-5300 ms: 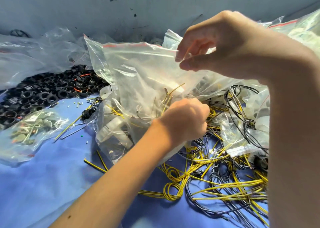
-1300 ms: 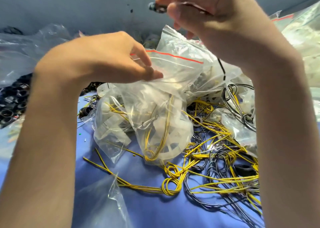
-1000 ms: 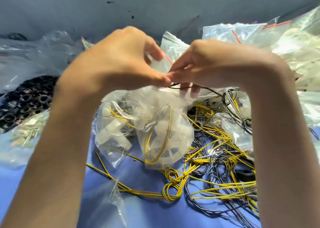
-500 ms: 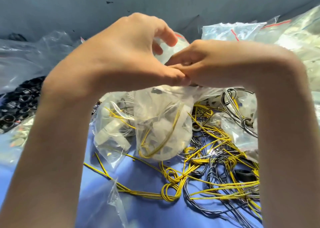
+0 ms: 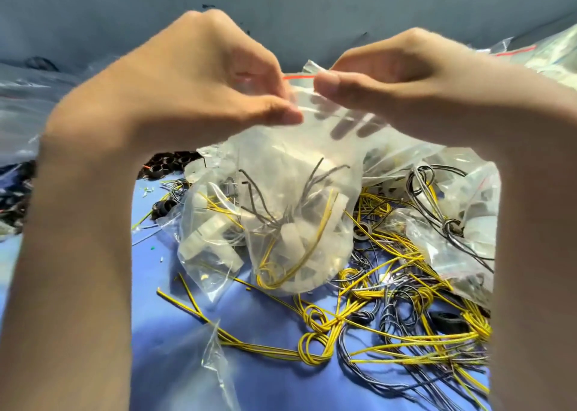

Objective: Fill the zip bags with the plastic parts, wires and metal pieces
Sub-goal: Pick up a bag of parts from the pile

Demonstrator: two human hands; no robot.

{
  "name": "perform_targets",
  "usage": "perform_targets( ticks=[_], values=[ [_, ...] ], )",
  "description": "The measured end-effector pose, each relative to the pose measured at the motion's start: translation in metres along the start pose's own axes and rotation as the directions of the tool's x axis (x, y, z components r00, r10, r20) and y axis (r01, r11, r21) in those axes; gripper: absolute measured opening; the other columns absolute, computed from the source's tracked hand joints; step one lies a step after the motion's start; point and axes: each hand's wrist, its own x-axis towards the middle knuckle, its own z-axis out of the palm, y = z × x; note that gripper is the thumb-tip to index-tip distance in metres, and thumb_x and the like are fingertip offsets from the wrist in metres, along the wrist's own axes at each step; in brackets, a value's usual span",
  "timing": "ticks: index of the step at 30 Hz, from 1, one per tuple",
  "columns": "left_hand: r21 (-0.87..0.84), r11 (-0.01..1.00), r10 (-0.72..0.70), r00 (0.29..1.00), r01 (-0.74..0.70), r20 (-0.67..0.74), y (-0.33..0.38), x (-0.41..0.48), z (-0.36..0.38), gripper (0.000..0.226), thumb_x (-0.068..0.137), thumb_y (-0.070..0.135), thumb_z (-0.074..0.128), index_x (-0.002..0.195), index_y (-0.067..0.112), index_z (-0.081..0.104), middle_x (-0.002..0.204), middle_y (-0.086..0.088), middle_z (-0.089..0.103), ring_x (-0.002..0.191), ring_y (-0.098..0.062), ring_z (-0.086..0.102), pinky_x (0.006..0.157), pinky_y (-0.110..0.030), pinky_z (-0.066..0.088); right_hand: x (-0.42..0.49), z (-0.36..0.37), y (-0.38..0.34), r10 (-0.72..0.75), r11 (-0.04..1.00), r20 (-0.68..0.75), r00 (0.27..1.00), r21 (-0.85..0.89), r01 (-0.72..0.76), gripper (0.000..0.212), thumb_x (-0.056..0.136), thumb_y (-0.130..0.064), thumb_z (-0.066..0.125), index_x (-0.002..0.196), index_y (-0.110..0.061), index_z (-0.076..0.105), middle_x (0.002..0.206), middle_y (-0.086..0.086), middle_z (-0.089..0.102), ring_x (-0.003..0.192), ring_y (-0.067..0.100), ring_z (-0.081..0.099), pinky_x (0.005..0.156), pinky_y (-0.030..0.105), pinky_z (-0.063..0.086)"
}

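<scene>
A clear zip bag (image 5: 299, 211) with a red line at its mouth hangs in the air between my hands. Inside it lie white plastic parts, a yellow wire and dark grey wires. My left hand (image 5: 199, 76) pinches the bag's top edge at the left of the zip strip. My right hand (image 5: 402, 70) pinches the same edge at the right, thumb in front. A tangle of yellow and black wires (image 5: 384, 314) spreads on the blue table (image 5: 175, 376) below.
A second filled bag (image 5: 209, 248) lies just left of the held one. More bags (image 5: 462, 242) are heaped at the right and back. Black plastic rings (image 5: 168, 167) lie at the left. An empty bag (image 5: 218, 370) sits near the front.
My hands have drawn apart along the bag's top edge, and the red line now shows between them. The bag holds dark grey wires that were outside it before.
</scene>
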Motion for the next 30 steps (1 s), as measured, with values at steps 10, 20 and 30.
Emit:
perform_targets(
  ticks=[10,20,30],
  values=[
    [-0.088,0.995,-0.085,0.894,0.052,-0.439,-0.002,0.011,0.01,0.023,0.087,0.049,0.059,0.088,0.027,0.064,0.075,0.019,0.057,0.063,0.015,0.048,0.059,-0.003,0.031,0.008,-0.006,0.012,-0.169,0.986,-0.412,0.895,-0.081,0.149,0.022,0.09,-0.038,0.058,0.082,-0.018,0.063,0.078,-0.008,0.069,0.067,0.012,0.066,0.072,0.035,0.055],
    [-0.075,0.996,-0.069,0.915,0.042,-0.398,-0.003,0.014,0.011,0.03,0.09,0.05,0.056,0.084,0.021,0.061,0.079,0.01,0.06,0.072,0.005,0.049,0.067,-0.012,0.036,0.011,-0.005,0.016,-0.23,0.971,-0.44,0.868,-0.045,0.234,0.024,0.092,-0.032,0.054,0.084,-0.01,0.062,0.076,-0.009,0.065,0.064,0.015,0.063,0.068,0.039,0.054],
    [0.049,0.996,-0.048,0.921,0.072,-0.387,0.002,0.016,0.019,0.027,0.084,0.046,0.062,0.088,0.02,0.069,0.1,0.0,0.064,0.09,-0.009,0.056,0.077,-0.025,0.046,0.005,-0.01,0.029,-0.108,0.993,-0.322,0.941,-0.084,0.085,0.021,0.087,-0.041,0.064,0.082,-0.021,0.069,0.081,0.002,0.071,0.075,0.019,0.067,0.075,0.034,0.053]
  ],
)
